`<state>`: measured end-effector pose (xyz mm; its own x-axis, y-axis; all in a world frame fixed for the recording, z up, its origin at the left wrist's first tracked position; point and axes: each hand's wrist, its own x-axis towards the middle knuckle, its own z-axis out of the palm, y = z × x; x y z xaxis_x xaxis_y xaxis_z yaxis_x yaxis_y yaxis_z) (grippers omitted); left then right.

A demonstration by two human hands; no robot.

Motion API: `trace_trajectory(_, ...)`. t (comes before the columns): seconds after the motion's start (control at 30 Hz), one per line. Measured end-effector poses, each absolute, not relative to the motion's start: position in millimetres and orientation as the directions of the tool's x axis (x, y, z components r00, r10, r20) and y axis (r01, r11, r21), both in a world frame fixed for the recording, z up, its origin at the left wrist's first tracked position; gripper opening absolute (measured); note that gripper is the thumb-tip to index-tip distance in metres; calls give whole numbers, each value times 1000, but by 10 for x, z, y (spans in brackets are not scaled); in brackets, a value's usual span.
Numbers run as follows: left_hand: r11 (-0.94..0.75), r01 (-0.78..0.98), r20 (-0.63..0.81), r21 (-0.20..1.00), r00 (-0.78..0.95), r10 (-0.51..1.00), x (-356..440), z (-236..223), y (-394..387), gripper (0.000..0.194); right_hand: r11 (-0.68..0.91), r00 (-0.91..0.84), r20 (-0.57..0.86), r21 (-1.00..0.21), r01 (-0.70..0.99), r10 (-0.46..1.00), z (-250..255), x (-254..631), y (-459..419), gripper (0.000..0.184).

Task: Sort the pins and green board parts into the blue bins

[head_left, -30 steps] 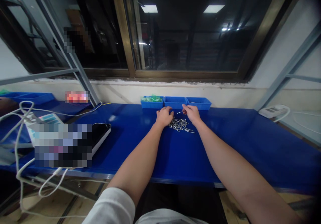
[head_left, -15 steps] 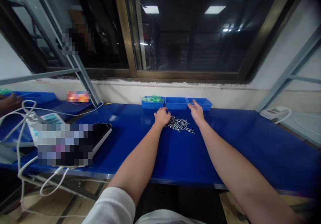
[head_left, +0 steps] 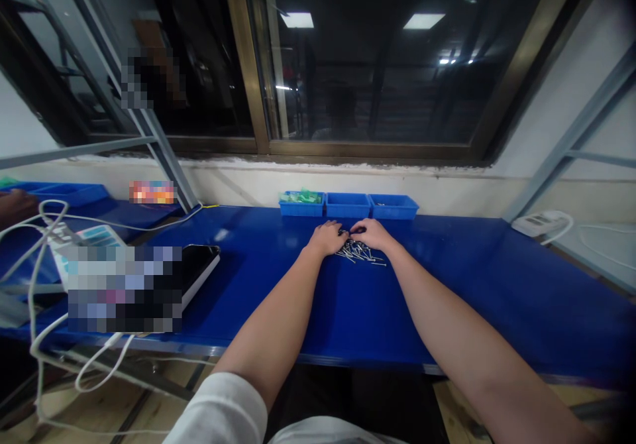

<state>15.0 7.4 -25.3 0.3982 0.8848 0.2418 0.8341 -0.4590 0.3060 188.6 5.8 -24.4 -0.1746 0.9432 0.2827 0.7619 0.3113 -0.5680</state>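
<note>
Fingers point(head_left: 358, 226) of left hand point(head_left: 327, 239) and right hand point(head_left: 372, 234), pinch indiscernible, flanked metal pins point(head_left: 356, 252) toward the table's point(head_left: 457, 258) back edge, presumably confining them.

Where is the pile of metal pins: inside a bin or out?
Out: the pile of metal pins lies on the blue table, in front of three bins.

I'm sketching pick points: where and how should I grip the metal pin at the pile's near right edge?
Probably pinch the metal pin across mid-shaft, coming from above on the near right side: it is thin, lies sideways and sits at the edge of the pile, while the right hand is at the far side.
</note>
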Motion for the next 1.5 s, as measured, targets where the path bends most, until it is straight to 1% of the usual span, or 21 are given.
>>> trace_trajectory(0.1, -492, 821, 236, 289, 436, 868, 157, -265, 76, 38, 323, -192, 286, -539, 778, 939, -229, 1858, 33, 13)
trace_trajectory(0.37, -501, 812, 243, 298, 444, 863, 162, -260, 80, 35, 340, -220, 298, -452, 824, 929, -261, 1773, 71, 15)
trace_trajectory(0.43, -524, 795, 283, 305, 449, 847, 159, -251, 75, 33, 345, -217, 317, -434, 832, 923, -266, 1765, 75, 19)
trace_trajectory(0.53, -569, 756, 380, 323, 447, 810, 157, -222, 57, 29, 367, -209, 373, -424, 828, 904, -258, 1765, 70, 25)
trace_trajectory(0.67, -609, 716, 478, 342, 426, 768, 167, -169, 28, 25, 396, -174, 451, -463, 793, 876, -234, 1768, 52, 31)
trace_trajectory(0.77, -597, 712, 509, 369, 383, 771, 176, -140, 14, 21, 401, -152, 468, -495, 771, 870, -208, 1762, 26, 39)
trace_trajectory(0.87, -586, 704, 517, 402, 353, 779, 182, -130, 3, 21, 393, -115, 469, -552, 736, 876, -175, 1751, -7, 45)
trace_trajectory(1.0, -620, 658, 527, 426, 376, 762, 188, -138, -2, 17, 342, -18, 468, -618, 708, 883, -153, 1750, -24, 52)
trace_trajectory(1.1, -627, 654, 512, 424, 398, 761, 189, -141, -1, 14, 321, 7, 455, -639, 699, 891, -160, 1755, -14, 55)
trace_trajectory(1.27, -611, 673, 491, 417, 399, 775, 186, -132, 1, 17, 297, 26, 428, -667, 683, 903, -165, 1749, -13, 60)
trace_trajectory(1.37, -581, 703, 479, 410, 376, 793, 181, -135, 13, 18, 292, 70, 420, -732, 616, 905, -167, 1749, -8, 60)
trace_trajectory(1.43, -557, 727, 469, 402, 359, 807, 176, -141, 25, 18, 341, 75, 442, -777, 529, 894, -173, 1755, 5, 57)
trace_trajectory(1.5, -526, 753, 446, 396, 343, 827, 170, -146, 35, 19, 400, 30, 454, -813, 423, 890, -179, 1763, 19, 54)
